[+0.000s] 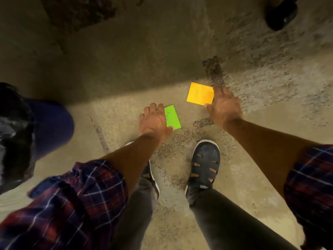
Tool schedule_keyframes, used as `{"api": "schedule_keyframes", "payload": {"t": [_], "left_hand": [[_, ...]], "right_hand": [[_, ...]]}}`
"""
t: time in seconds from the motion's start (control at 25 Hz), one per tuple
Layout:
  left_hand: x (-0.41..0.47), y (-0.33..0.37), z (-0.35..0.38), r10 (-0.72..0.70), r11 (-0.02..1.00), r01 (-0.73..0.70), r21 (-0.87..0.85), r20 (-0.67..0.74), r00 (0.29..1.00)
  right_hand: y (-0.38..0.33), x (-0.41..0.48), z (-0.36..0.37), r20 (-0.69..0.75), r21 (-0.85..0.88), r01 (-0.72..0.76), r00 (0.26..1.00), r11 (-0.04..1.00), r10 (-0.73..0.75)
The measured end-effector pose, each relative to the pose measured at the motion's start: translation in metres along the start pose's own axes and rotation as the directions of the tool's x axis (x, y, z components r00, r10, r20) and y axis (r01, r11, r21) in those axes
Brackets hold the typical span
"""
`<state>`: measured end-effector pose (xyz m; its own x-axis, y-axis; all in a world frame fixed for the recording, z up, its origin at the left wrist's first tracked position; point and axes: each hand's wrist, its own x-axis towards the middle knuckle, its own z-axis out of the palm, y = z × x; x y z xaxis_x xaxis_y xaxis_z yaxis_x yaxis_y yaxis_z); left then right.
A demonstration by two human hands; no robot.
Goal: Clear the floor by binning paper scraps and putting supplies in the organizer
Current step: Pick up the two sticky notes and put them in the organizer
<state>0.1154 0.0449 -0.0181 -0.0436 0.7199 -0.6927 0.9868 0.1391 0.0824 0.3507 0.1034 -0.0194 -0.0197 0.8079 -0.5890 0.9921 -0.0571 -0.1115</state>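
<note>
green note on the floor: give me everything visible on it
The green note is a bright lime rectangle of thin paper with faint blue marks near its far end. It lies flat on the floor, long side angled, just ahead of the shoes. The left hand covers its left edge, fingers at the far corner and thumb at the near corner. Whether it is gripped yet is unclear.
</note>
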Motion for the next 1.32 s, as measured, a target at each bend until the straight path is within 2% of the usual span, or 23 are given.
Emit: {"api": "schedule_keyframes", "payload": {"t": [0.08, 0.24, 0.44, 0.56, 0.64, 0.68, 0.76, 0.84, 0.88, 0.96, 1.04, 1.12, 1.2, 1.32], "left_hand": [[0.006, 0.0, 0.02, 0.009, 1.0, -0.008, 0.026, -0.028, 1.0], [0.016, -0.005, 0.04, 0.02, 0.999, -0.014, 0.046, -0.146, 0.989], [0.022, -0.008, 0.039, 0.022, 0.998, -0.014, 0.054, -0.161, 0.987], [0.024, -0.005, 0.034, -0.011, 0.999, 0.005, -0.033, -0.171, 0.985], [0.022, -0.005, 0.037, -0.008, 0.98, -0.026, -0.195, -0.169, 0.986], [0.022, -0.006, 0.039, -0.024, 0.944, -0.029, -0.328, -0.156, 0.988], [0.023, -0.009, 0.044, -0.091, 0.81, 0.018, -0.587, -0.095, 0.991], [0.024, -0.01, 0.047, -0.151, 0.646, 0.085, -0.759, -0.018, 0.988], [0.023, -0.011, 0.047, -0.183, 0.559, 0.128, -0.819, 0.028, 0.983], [0.017, -0.015, 0.045, -0.252, 0.473, 0.209, -0.856, 0.096, 0.963], [0.007, -0.02, 0.038, -0.296, 0.45, 0.248, -0.858, 0.119, 0.948], [-0.006, -0.024, 0.023, -0.343, 0.382, 0.308, -0.871, 0.176, 0.923], [-0.025, -0.023, -0.003, -0.376, 0.298, 0.35, -0.888, 0.228, 0.898], [-0.055, -0.016, -0.046, -0.35, 0.144, 0.315, -0.938, 0.25, 0.903]], "right_hand": [[0.004, 0.017, 0.011, -0.043, -0.037, 0.028, 0.999, 0.999, -0.03], [0.007, 0.043, 0.02, -0.037, -0.161, 0.055, 0.997, 0.985, -0.062], [0.01, 0.053, 0.017, -0.048, -0.085, 0.033, 0.998, 0.996, -0.037], [0.007, 0.053, 0.016, -0.047, -0.044, 0.027, 0.998, 0.999, -0.029], [0.007, 0.052, 0.015, -0.065, -0.007, 0.005, 0.998, 1.0, -0.006], [0.006, 0.052, 0.015, -0.069, -0.003, -0.004, 0.998, 1.0, 0.004], [0.007, 0.052, 0.014, -0.064, -0.038, -0.015, 0.998, 0.999, 0.013], [0.007, 0.048, 0.016, -0.057, -0.044, -0.011, 0.998, 0.999, 0.009], [0.007, 0.044, 0.017, -0.045, 0.006, -0.017, 0.999, 1.0, 0.017], [0.005, 0.03, 0.015, -0.004, 0.131, -0.038, 0.999, 0.991, 0.039], [0.001, 0.013, 0.008, 0.018, 0.195, -0.054, 0.999, 0.979, 0.052], [-0.007, -0.006, -0.007, 0.019, 0.297, -0.104, 0.995, 0.949, 0.103], [-0.021, -0.03, -0.028, 0.03, 0.453, -0.14, 0.989, 0.88, 0.142], [-0.047, -0.069, -0.066, 0.066, 0.673, -0.149, 0.988, 0.725, 0.141]]}}
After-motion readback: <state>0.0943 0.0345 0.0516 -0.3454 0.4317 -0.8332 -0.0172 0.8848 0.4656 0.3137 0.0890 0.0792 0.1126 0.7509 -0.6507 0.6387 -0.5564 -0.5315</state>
